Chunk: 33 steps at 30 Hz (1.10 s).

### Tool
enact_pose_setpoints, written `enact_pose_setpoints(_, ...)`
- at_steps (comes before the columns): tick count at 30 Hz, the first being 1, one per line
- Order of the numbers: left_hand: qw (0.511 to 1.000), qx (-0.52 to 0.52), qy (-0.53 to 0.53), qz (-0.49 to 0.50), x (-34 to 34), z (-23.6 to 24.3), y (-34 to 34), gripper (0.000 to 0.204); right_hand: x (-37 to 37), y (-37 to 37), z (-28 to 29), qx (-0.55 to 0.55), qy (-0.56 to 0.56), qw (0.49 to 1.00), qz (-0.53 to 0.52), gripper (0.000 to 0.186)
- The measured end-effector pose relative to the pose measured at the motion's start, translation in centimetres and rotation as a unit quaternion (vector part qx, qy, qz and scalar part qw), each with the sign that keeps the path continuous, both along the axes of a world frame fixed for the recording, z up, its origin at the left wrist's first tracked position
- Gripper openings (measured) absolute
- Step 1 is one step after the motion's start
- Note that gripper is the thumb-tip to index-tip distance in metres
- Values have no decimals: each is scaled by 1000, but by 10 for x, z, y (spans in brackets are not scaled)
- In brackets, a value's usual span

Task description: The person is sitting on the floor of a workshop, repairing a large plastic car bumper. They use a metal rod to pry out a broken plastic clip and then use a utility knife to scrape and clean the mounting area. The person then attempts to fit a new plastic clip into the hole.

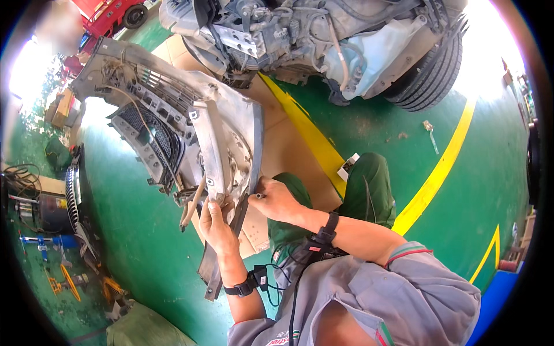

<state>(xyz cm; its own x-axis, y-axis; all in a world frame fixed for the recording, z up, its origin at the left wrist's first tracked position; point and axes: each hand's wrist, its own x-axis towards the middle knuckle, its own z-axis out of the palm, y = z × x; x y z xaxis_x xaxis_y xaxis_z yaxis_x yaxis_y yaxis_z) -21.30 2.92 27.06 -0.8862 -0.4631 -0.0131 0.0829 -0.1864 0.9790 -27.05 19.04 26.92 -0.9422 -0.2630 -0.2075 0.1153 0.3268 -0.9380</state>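
Note:
A detached grey car bumper (242, 115) lies dirty side up in front of me, its grille and brackets showing. At its near end my left hand (219, 228) grips the edge, thumb up and fingers partly hidden behind a bracket. Close by on the right, my right hand (280, 200) is closed beside the bumper's dark edge strip (238, 216). From its fist pokes the round, hollow metal end of a small tool (259, 196); the rest of that tool is hidden. A pale metal bar (209, 147) runs along the bumper just ahead of my left hand.
Cardboard (288, 138) lies under the bumper on the green floor. Ahead stands a car's stripped front end (300, 40) with a tyre (430, 75). A small white box (348, 164) is by my knee. Tools and a yellow-handled wheel-like item (70, 282) lie at left.

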Motion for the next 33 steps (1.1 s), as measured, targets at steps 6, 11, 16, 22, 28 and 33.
enact_pose_setpoints(6,998,-35,-33,38,-5,-1,3,41,1,-8,-39,-6,63,998,-25,46)
enact_pose_setpoints(11,998,-63,-17,25,-2,11,1,44,11,-15,-27,-2,22,999,-45,46)
enact_pose_setpoints(16,997,-64,-23,23,-4,8,3,46,13,-8,-21,-51,37,996,-62,37)
enact_pose_setpoints(22,997,-74,-27,24,-1,11,3,46,19,2,-10,-41,43,998,10,24)
enact_pose_setpoints(28,996,-76,-33,44,2,16,10,43,-28,68,48,-173,130,969,-122,19)
enact_pose_setpoints(33,997,-81,1,18,1,15,7,42,-62,191,160,-284,227,928,-84,17)
